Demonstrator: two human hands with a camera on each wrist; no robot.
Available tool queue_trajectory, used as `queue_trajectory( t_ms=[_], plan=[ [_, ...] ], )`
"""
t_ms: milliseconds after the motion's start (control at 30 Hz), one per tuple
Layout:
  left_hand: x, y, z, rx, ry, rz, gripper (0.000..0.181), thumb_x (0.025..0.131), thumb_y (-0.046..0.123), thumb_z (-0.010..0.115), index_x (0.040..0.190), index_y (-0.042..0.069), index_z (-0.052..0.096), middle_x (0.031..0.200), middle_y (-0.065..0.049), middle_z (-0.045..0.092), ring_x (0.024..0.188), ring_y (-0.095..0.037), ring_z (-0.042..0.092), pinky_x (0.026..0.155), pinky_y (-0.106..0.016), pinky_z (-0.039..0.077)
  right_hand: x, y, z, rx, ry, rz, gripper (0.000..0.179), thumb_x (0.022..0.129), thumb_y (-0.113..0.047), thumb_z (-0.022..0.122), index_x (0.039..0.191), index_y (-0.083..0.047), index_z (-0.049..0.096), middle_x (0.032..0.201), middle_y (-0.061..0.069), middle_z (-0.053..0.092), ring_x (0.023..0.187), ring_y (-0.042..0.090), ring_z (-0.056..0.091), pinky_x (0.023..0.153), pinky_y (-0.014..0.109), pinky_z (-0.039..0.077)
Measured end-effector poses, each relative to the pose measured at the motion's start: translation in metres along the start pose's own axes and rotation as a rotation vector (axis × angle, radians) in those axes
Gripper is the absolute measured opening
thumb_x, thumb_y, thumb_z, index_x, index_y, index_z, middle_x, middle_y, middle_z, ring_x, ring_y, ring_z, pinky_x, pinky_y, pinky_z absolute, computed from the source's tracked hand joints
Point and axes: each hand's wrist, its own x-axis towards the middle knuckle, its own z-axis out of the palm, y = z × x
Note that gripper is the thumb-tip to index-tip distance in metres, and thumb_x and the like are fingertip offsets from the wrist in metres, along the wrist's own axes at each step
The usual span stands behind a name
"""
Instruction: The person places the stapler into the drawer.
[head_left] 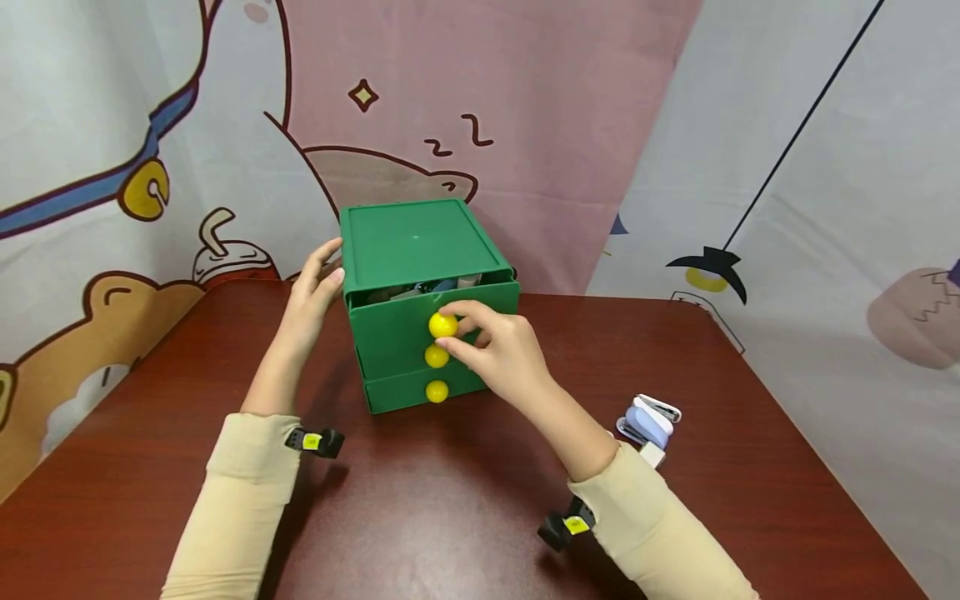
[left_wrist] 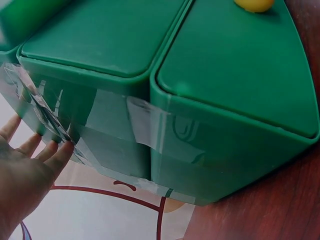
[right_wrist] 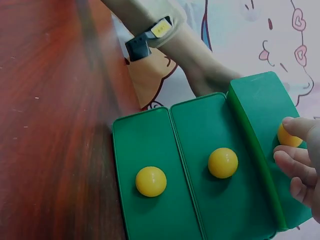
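Note:
A green drawer box [head_left: 416, 242] with round yellow knobs stands on the brown table. Its top drawer [head_left: 382, 333] juts forward, and small items [head_left: 442, 286] show in the gap beneath the lid; I cannot tell their kinds. With thumb and fingertips my right hand [head_left: 510, 350] pinches the top yellow knob [head_left: 442, 325]. The middle knob [right_wrist: 223, 163] and bottom knob [right_wrist: 151, 181] are on drawers that sit closed. My left hand [head_left: 311, 296] touches the box's left side, its fingers [left_wrist: 60, 155] fairly straight near clear tape [left_wrist: 145, 120].
Right of the box, near my right forearm, lies a small pile with a lavender and silver stapler-like item [head_left: 648, 421] and a white block [head_left: 652, 454]. Behind the table [head_left: 442, 500] hangs a cartoon-printed curtain [head_left: 525, 125].

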Motion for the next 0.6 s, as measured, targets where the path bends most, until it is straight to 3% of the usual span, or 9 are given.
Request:
queue_trajectory(
  t_ms=[333, 600],
  plan=[
    [0.0, 0.002, 0.001, 0.013, 0.004, -0.001, 0.05, 0.094, 0.025, 0.045, 0.14, 0.015, 0.03, 0.138, -0.017, 0.031, 0.126, -0.021, 0.031, 0.097, -0.045, 0.027, 0.015, 0.013, 0.013, 0.0, 0.007, 0.076, 0.031, 0.076, -0.031, 0.071, 0.104, -0.02, 0.063, 0.077, -0.006, 0.065, 0.052, 0.007, 0.054, 0.05, 0.02, 0.042],
    [-0.001, 0.001, 0.0, 0.018, 0.003, -0.005, 0.05, 0.094, 0.025, 0.044, 0.141, 0.014, 0.029, 0.138, -0.017, 0.031, 0.127, -0.022, 0.03, 0.098, -0.047, 0.025, 0.002, 0.016, 0.017, 0.021, 0.017, 0.104, 0.037, 0.079, -0.029, 0.069, 0.113, -0.021, 0.056, 0.081, -0.01, 0.064, 0.052, -0.002, 0.05, 0.047, 0.02, 0.041]
  ],
)
